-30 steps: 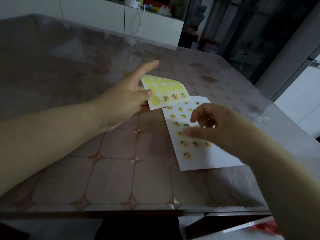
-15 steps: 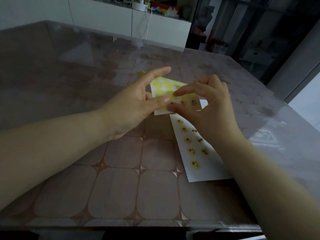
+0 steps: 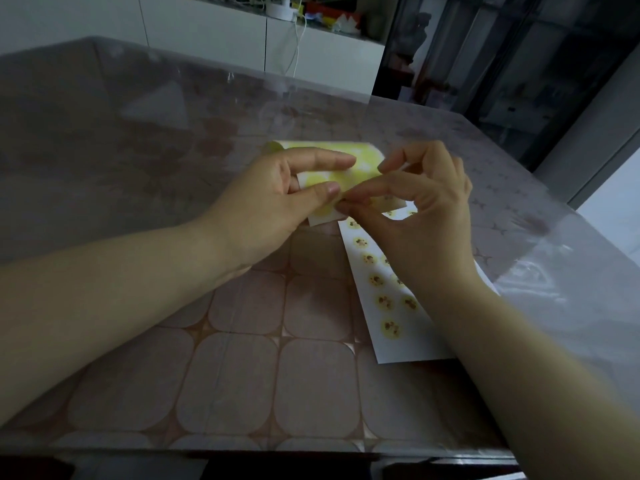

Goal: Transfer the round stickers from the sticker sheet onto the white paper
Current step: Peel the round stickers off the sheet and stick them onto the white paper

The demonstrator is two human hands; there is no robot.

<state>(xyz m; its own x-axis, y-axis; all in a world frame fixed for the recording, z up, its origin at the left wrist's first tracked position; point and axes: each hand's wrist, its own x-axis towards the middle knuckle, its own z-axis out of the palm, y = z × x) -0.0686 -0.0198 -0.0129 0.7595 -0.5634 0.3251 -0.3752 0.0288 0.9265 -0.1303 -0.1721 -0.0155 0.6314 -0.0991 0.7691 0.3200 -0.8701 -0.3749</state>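
The yellow sticker sheet [image 3: 341, 168] is held above the table, bent, between the thumb and fingers of my left hand [image 3: 273, 206]. My right hand [image 3: 419, 209] meets it from the right, thumb and forefinger pinching at a round sticker on the sheet's lower edge. Below and to the right lies the white paper [image 3: 398, 344], with several round yellow stickers [image 3: 391, 328] stuck on it in rows. My right wrist hides part of the paper.
The table [image 3: 242, 375] has a brown rounded-square pattern under a clear cover. Its near edge runs along the bottom and its right edge lies just beyond the paper. White cabinets [image 3: 214, 32] with clutter stand behind the far edge.
My right hand has left the white paper, moved up to the sticker sheet and now pinches at its lower edge. My left hand has curled the sheet more tightly.
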